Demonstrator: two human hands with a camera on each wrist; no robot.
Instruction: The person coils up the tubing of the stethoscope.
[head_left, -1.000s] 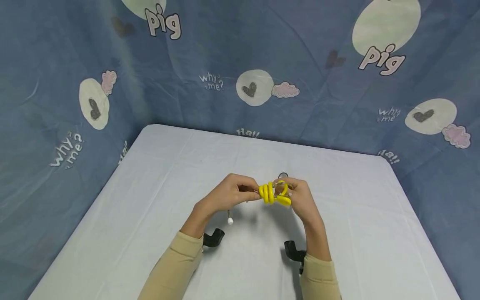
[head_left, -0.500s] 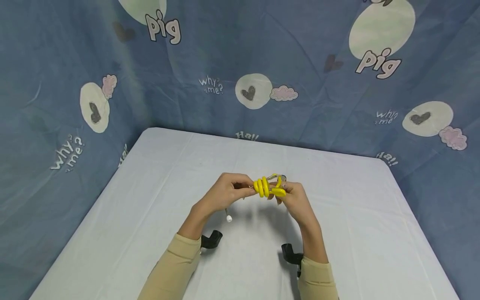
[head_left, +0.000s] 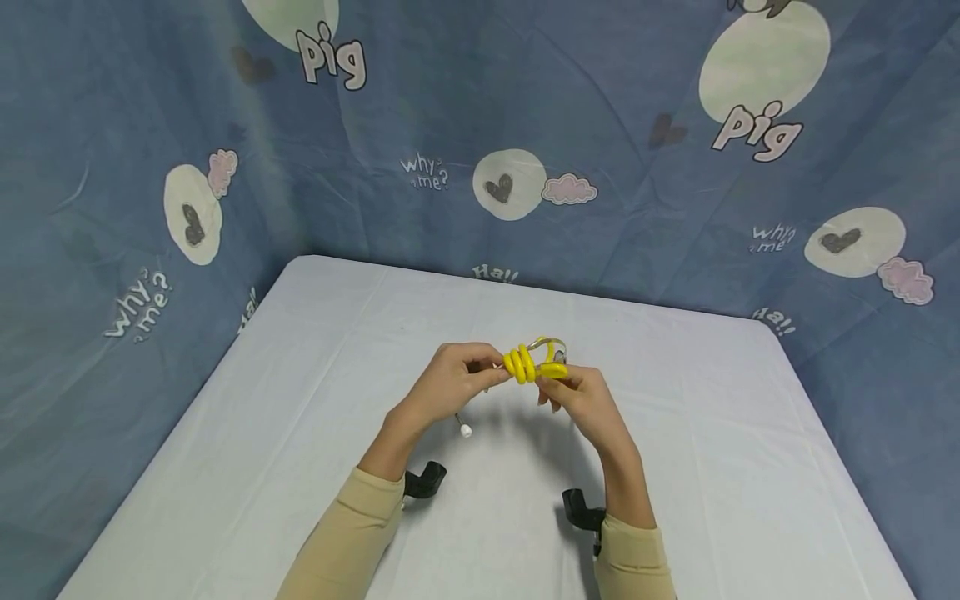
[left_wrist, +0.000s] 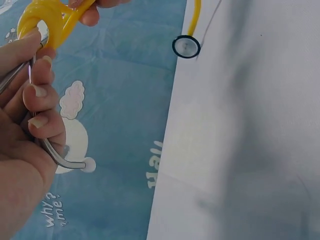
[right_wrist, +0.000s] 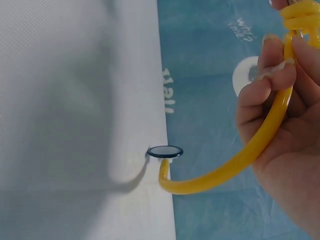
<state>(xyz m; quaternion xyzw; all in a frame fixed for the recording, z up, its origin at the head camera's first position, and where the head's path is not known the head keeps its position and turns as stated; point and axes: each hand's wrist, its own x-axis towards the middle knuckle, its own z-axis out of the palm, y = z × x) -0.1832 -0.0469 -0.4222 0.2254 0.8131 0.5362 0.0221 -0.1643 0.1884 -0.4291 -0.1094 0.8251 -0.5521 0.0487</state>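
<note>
A stethoscope is held up above the table, its yellow tubing wound in several coils round the metal ear tubes. My left hand grips the ear tubes beside the coils; one white eartip sticks out below the fingers. At the other side, my right hand pinches the tubing near the coils between thumb and fingers. In the right wrist view a free length of tubing runs from that hand to the round chest piece, which hangs loose. The other eartip cannot be made out.
A white cloth covers the table. Behind and to the left hangs a blue printed curtain. Black camera mounts sit at both wrists, below the sleeves.
Both hands have shifted slightly left, and the coiled stethoscope has risen a little. My right hand has moved lower beneath the tubing, showing more of the loop on the right.
</note>
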